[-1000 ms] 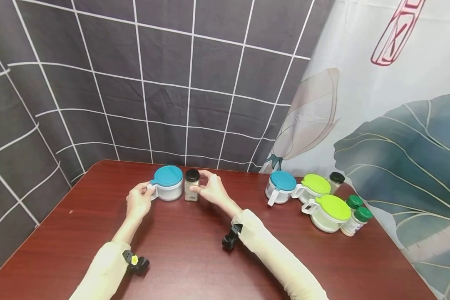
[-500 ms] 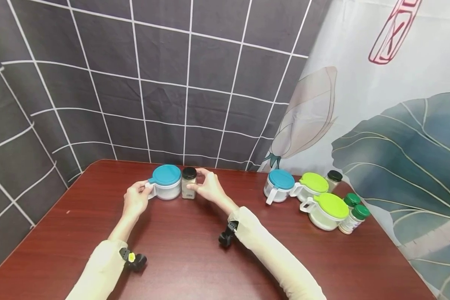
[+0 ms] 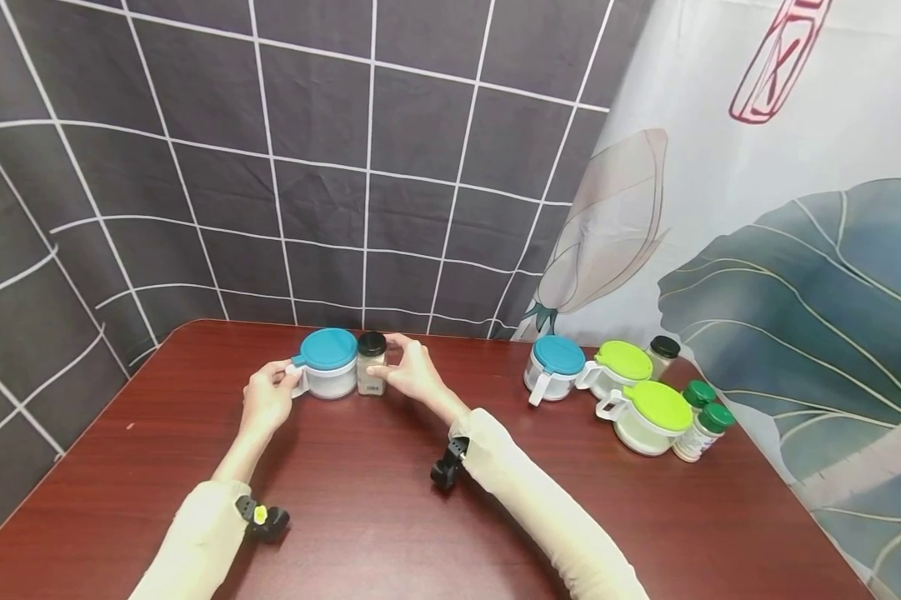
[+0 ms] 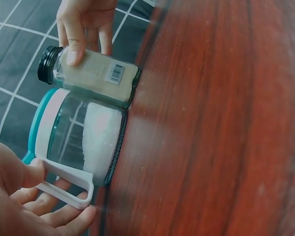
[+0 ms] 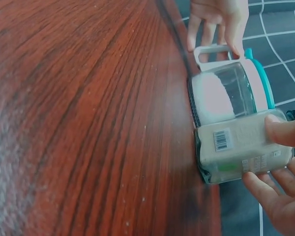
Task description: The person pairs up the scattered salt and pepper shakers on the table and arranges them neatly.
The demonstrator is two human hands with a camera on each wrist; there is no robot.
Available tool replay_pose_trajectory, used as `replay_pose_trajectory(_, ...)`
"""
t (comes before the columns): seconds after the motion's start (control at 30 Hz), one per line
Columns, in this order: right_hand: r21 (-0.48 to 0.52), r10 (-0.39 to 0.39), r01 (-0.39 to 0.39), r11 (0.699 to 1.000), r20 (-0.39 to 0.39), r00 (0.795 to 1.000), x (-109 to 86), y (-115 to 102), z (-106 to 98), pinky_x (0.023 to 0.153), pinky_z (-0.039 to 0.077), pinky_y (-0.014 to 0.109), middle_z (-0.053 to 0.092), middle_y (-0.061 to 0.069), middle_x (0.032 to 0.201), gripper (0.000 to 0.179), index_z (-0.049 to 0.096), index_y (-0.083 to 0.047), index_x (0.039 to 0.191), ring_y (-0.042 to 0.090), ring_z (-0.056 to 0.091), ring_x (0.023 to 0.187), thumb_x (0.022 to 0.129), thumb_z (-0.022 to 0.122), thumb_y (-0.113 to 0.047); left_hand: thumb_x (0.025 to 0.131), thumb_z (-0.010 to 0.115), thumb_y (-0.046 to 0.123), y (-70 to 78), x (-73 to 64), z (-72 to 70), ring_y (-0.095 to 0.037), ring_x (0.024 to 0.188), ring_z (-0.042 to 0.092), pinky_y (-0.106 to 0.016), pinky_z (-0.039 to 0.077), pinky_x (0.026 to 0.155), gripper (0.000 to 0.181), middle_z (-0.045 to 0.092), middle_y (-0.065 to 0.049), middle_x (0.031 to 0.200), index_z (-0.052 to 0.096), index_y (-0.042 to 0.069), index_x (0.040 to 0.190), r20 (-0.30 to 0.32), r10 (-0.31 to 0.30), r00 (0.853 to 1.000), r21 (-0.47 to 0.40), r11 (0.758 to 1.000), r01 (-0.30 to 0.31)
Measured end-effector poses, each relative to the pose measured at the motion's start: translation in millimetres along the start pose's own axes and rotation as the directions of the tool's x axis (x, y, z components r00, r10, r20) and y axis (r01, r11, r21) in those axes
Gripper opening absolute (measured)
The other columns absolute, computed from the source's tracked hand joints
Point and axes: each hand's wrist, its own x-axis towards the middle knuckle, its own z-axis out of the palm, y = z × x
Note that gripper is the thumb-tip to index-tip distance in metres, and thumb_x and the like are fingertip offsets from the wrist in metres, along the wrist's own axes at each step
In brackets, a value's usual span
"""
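Observation:
At the back left of the table stands a glass seasoning jar (image 3: 328, 367) with a blue lid, part filled with white grains. My left hand (image 3: 267, 398) pinches its white handle (image 4: 64, 184), thumb on top and fingers beneath in the left wrist view. Right beside the jar, upright, is a square spice bottle (image 3: 371, 377) with a black cap and pale powder inside. My right hand (image 3: 417, 373) holds this bottle from the right, thumb on its front face. In the right wrist view the bottle (image 5: 241, 142) appears to touch the jar, and its barcode label shows.
To the right stand another blue-lidded jar (image 3: 553, 367), two green-lidded jars (image 3: 621, 367), a black-capped bottle (image 3: 662, 357) and two green-capped bottles (image 3: 701, 433). A dark checked curtain (image 3: 315, 167) hangs behind the table (image 3: 390, 508).
The narrow gap between the spice bottle and the blue-lidded jar has closed as the bottle moved slightly left. Both hands keep their hold. The head view has shifted a little.

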Motion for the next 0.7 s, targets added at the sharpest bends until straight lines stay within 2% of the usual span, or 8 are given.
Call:
replay_pose_trajectory(0.4, -0.006, 0.005, -0.005, 1.000, 0.002, 1.000, -0.3, 1.3, -0.2, 0.088, 0.054, 0.032, 0.069, 0.016, 0.115, 0.049, 0.061, 0.002, 0.120, 0.026, 0.069, 0.103, 0.076, 0.080, -0.010, 0.099, 0.046, 0.015, 1.2, -3.4, 2.2, -0.047, 0.122, 0.049, -0.059, 0.034, 0.102, 0.038, 0.056, -0.031, 0.127, 0.051, -0.005, 0.131, -0.014, 0.029, 0.999, 0.029, 0.999, -0.029)
replay_pose_trajectory(0.7, 0.039, 0.003, -0.003, 0.999, -0.015, 1.000, -1.1, -1.8, 2.4, 0.089, 0.054, 0.039, 0.069, 0.019, 0.112, 0.048, 0.062, 0.004, 0.118, 0.029, 0.069, 0.101, 0.075, 0.080, -0.007, 0.099, 0.048, 0.015, 3.9, -5.3, 2.2, -0.048, 0.118, 0.051, -0.060, 0.037, 0.098, 0.036, 0.057, -0.032, 0.124, 0.052, -0.005, 0.128, -0.039, 0.042, 0.998, 0.045, 0.998, -0.040)
